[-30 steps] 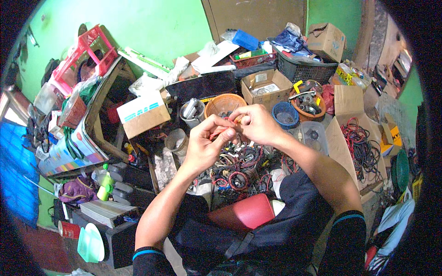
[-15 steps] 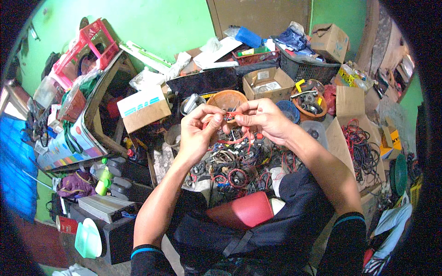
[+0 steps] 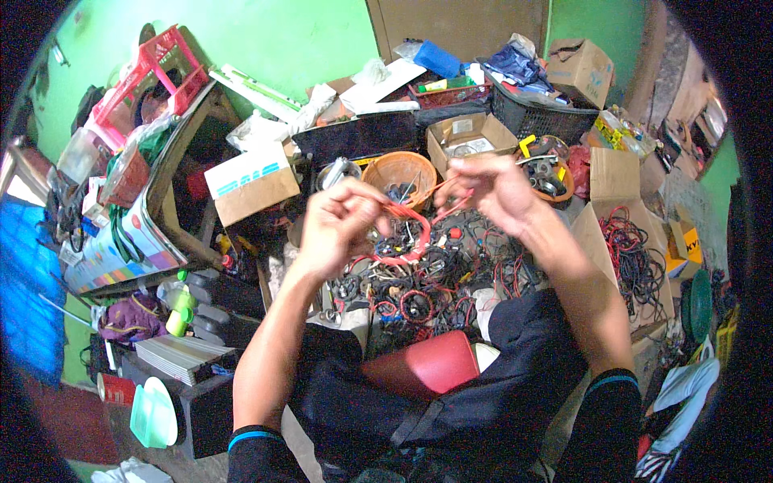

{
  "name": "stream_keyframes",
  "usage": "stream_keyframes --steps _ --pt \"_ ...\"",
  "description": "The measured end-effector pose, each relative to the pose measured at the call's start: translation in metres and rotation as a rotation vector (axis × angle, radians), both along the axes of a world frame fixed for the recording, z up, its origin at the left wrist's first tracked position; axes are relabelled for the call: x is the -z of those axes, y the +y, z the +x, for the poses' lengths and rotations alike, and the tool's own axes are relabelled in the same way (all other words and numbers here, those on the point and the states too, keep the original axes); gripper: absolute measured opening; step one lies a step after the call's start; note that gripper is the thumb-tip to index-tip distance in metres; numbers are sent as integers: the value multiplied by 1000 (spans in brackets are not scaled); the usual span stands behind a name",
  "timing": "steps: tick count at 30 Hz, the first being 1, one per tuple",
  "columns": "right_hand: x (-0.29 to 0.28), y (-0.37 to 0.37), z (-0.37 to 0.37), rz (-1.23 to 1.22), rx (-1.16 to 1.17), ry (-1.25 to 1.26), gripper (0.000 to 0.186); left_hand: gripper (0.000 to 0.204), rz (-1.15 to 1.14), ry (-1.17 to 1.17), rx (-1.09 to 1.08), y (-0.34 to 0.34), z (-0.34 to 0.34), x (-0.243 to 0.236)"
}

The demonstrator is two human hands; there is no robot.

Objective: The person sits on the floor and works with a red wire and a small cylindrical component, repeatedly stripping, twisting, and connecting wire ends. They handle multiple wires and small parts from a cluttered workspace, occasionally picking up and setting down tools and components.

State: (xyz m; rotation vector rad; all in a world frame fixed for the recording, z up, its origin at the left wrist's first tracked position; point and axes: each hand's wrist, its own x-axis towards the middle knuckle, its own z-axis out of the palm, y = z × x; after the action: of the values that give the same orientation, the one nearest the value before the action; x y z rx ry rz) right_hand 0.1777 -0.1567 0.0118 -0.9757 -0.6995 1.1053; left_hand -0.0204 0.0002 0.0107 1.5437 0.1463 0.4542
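My left hand [image 3: 338,225] is closed on red wires [image 3: 420,237] that hang in a loop between my two hands. My right hand [image 3: 495,189], higher and to the right, pinches the red strands near its fingertips, slightly blurred. Beneath them lies a tangled heap of dark, red and pale cables [image 3: 419,290]. An orange plastic basket [image 3: 378,167] holding small parts is just behind the wires. A red padded seat [image 3: 415,370] shows at the lower middle between my forearms.
Cardboard boxes [image 3: 250,181] and a dark crate [image 3: 539,121] with cloth line the back. At right sits an open box of cables [image 3: 632,266]; at left, a wooden cabinet frame [image 3: 173,193] piled with things and a black box [image 3: 205,419].
My hands have moved apart, the right rising up and rightward, the left shifting slightly left. The red wires, bunched at my fingers earlier, now stretch and dangle in an open loop between them.
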Motion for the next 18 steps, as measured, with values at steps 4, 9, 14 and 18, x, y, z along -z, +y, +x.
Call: stream_keyframes --steps 4,9,14,18 --pt "-18 -22 26 81 313 5 16 14 -129 -100 -289 34 -24 3" --pt "-6 -83 98 16 645 34 17 18 -160 -207 -572 113 -90 13" --pt "47 -197 200 -72 1001 33 19 17 -184 -290 -834 163 -178 28" --pt "113 -317 275 -589 1401 -297 38 17 -186 -294 -979 174 -209 40"
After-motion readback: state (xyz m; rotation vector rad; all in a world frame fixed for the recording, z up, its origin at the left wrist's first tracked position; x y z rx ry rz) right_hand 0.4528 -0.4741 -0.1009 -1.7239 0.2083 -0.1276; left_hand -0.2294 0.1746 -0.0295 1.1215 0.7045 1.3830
